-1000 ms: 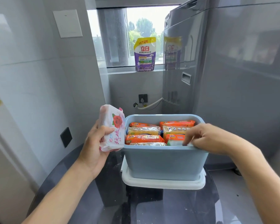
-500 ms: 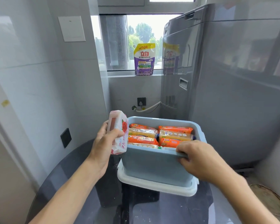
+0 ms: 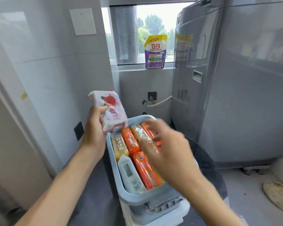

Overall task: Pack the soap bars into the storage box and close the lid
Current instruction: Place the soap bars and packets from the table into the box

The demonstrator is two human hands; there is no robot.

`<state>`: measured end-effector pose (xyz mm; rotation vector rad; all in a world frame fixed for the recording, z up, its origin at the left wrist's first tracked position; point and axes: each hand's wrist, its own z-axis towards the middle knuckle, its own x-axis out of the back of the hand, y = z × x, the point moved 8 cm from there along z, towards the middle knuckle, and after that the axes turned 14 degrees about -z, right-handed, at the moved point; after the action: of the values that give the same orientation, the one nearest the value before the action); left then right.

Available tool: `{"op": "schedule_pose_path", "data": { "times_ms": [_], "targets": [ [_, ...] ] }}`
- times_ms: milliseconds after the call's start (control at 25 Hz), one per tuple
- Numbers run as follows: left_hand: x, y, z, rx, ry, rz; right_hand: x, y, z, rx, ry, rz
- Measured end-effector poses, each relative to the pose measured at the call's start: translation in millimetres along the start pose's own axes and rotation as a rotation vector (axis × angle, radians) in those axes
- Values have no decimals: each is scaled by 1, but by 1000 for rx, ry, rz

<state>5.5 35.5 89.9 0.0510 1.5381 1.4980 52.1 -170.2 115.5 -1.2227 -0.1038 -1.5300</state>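
Observation:
A light blue storage box [image 3: 142, 199] stands open on its white lid [image 3: 173, 217], on a dark glass table. Inside lie several wrapped soap bars: orange ones [image 3: 145, 170], yellow ones [image 3: 119, 146] and a white one with green print [image 3: 131, 178]. My left hand [image 3: 95, 128] holds a white soap bar with a red rose print [image 3: 111, 108], raised above the box's far left corner. My right hand [image 3: 167, 149] hovers blurred over the bars in the right half of the box, fingers spread, holding nothing.
A grey washing machine [image 3: 235, 82] stands close on the right. A purple detergent pouch [image 3: 155, 52] sits on the window sill behind. A tiled wall with a black socket [image 3: 78, 130] runs along the left. A round mat [image 3: 279, 196] lies on the floor at right.
The box now stands turned lengthwise toward me. My right hand let go of its rim and moved over the bars. My left hand lifted the rose soap bar higher.

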Motion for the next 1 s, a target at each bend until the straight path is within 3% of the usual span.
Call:
{"op": "schedule_pose_path", "data": {
  "times_ms": [120, 200, 280, 360, 440, 480, 560, 760, 1000],
  "targets": [
    [-55, -22, -22, 149, -292, 35, -2, 35, 23, -196, -120, 498],
    [-82, -44, -38, 246, -467, 139, -11, 56, 27, -292, -90, 783],
    [-87, -51, -41, 187, -526, 443, -6, 80, 24, -425, 60, 822],
    [-85, -50, -40, -13, -578, 821, 6, 107, 19, -562, 204, 800],
    [-95, -65, -56, -95, -872, 1061, 21, 120, 18, -585, 273, 761],
    [-97, -77, -66, -104, -1019, 1177, 26, 121, 19, -566, 279, 735],
    [-95, -92, -72, -111, -1125, 1360, 25, 115, 19, -519, 242, 658],
    [-87, -90, -68, -160, -1080, 1489, 28, 97, 12, -398, 142, 253],
    [-90, -80, -68, -220, -1036, 1437, 28, 48, 6, -162, 37, -627]
  ]
}}
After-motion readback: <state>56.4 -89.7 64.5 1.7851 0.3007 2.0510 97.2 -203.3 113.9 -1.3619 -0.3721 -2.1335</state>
